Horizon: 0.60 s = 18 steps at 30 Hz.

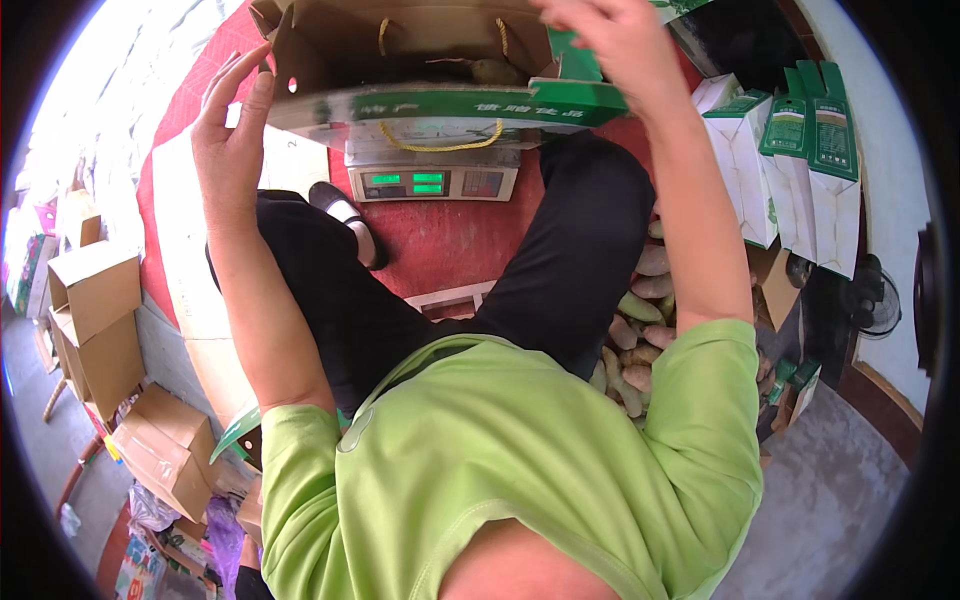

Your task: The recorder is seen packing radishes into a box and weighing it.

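Note:
In front of me an opened brown cardboard carton (335, 45) with a green-and-white front panel and yellow rope handles sits over a digital scale (440, 185) with lit green displays. Inside it lies a greenish root vegetable (492, 71) with a thin tail. At the carton's left end is my left hand (232, 115), its thumb and stretched fingers against the edge of the flap. My right hand (620, 45) reaches over the right end beside a green flap (575, 60). Its fingers are stretched out and partly cut off by the top edge.
Reddish and green root vegetables (640, 340) lie heaped by my right knee. White-and-green cartons (810, 180) stand at the right, near a small black fan (872, 300). Brown boxes (165, 450) are stacked at the left. A red mat (430, 245) lies under the scale.

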Motion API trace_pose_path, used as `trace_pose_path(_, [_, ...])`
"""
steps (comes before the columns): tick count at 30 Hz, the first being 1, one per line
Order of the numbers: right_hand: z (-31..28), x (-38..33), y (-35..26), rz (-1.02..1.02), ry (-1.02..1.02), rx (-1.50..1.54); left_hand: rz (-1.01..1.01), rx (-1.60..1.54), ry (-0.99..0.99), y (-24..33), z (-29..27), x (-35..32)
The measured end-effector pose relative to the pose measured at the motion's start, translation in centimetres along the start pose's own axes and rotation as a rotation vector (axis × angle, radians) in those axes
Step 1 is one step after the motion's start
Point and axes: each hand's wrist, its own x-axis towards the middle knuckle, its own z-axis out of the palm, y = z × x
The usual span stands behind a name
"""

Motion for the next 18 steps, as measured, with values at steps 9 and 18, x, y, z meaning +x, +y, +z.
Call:
trace_pose_path(9, [-7.8, -14.1, 14.2, 0.466, 0.44, 0.131, -0.055, -0.002, 0.051, 0.7, 0.5, 0.2])
trace_pose_path(18, [-3.9, -32.1, 27.8, 0.863, 0.483, 0.075, -0.054, 0.035, 0.054, -0.1, 0.4, 0.1])
